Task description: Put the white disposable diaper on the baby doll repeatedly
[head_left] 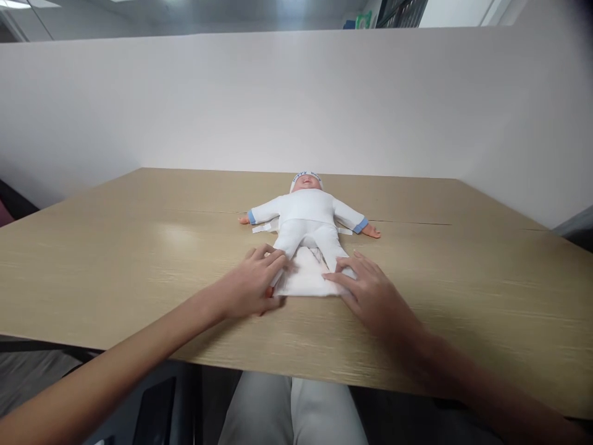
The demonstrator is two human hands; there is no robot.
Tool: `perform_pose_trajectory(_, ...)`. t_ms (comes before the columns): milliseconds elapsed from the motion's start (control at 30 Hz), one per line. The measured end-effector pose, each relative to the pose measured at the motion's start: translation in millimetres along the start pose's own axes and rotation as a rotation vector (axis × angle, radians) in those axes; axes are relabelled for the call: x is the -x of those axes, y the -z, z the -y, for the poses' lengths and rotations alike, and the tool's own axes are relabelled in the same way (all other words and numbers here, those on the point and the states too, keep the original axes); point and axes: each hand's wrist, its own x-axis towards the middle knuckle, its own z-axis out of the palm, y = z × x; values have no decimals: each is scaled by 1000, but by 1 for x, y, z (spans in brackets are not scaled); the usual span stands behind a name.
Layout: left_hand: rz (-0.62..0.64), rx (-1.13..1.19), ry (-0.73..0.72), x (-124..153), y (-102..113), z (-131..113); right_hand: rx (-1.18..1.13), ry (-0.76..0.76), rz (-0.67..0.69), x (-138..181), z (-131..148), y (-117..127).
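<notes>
- Toward the near edge of the table (139,272), left hand (259,281) curls at one leg of the doll (308,207), right hand (370,290) at the other; whether they grip, can't tell.
- Between the legs, diaper (303,275) lies flat; looks like leg-positioning!
- Next move probably calls for raising its flap evenly.
- Doll's supine, head toward far edge.

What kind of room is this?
Probably an office-like workspace or training room, though I can't be sure. A white partition stands behind a wide wood-toned table, ceiling lights show above it, and a dressed baby doll lies on the tabletop.
</notes>
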Motion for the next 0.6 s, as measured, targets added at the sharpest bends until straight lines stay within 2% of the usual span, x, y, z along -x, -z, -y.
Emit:
perform_pose_trajectory(133,-83,106,48,-3,4,3,-211,-146,-15,-11,-10,6)
perform_pose_trajectory(267,-276,366,169,-20,20,15,-378,-266,-156,-36,-15,13)
perform_pose_trajectory(367,-359,453,160,-49,31,33,-429,-299,-277,-63,-25,12)
perform_pose_trajectory(433,-392,462,195,-74,35,48,-460,-331,-305,-84,-39,6)
perform_pose_trajectory(500,-404,492,251,-101,34,65,-522,-418,-280,-106,-58,-3)
perform_pose_trajectory(600,-384,674,307,-139,23,89,-672,-594,-194,-136,-89,-22)
